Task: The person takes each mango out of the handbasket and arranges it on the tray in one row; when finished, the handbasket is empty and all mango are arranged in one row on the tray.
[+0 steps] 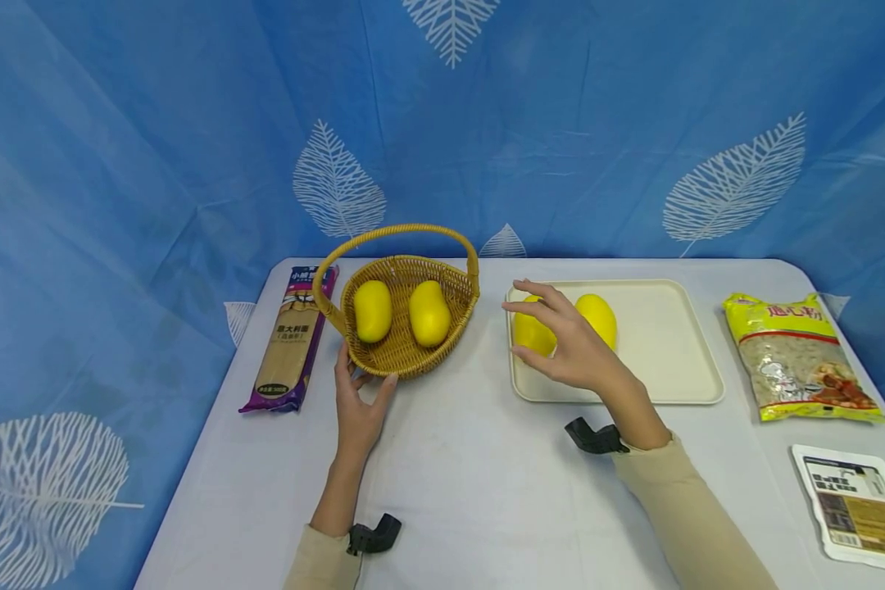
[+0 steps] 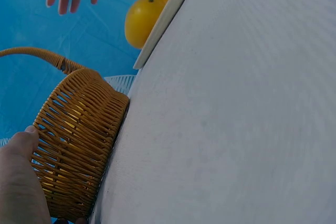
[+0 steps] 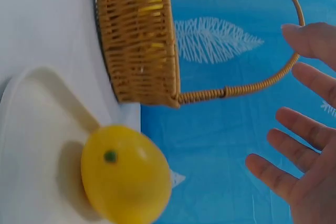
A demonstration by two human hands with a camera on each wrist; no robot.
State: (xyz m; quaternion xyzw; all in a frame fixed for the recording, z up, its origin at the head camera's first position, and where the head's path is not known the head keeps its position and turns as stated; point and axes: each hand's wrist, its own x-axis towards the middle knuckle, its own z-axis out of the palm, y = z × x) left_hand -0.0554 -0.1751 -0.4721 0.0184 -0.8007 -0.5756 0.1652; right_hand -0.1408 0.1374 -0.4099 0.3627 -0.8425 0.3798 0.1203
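A wicker basket point(image 1: 406, 360) with a tall arched handle stands on the table and has two yellow mangoes point(image 1: 429, 315) inside. My left hand point(image 1: 359, 414) holds the basket's near left side, its thumb point(image 2: 23, 142) against the woven wall and its other fingers mostly hidden. Over the left end of a cream tray point(image 1: 664, 336), my right hand point(image 1: 571, 340) hovers with fingers spread and nothing in them. Below it in the head view a yellow mango point(image 3: 126, 174) lies on the tray, partly covered by the hand. A second mango point(image 1: 597, 319) lies just right of that one.
A spaghetti pack point(image 1: 289, 344) lies left of the basket. To the tray's right is a yellow-edged clear food bag point(image 1: 800, 356), with a flat white packet point(image 1: 855, 508) nearer the front. A blue leaf-print cloth point(image 1: 546, 147) hangs behind the white table point(image 1: 479, 483).
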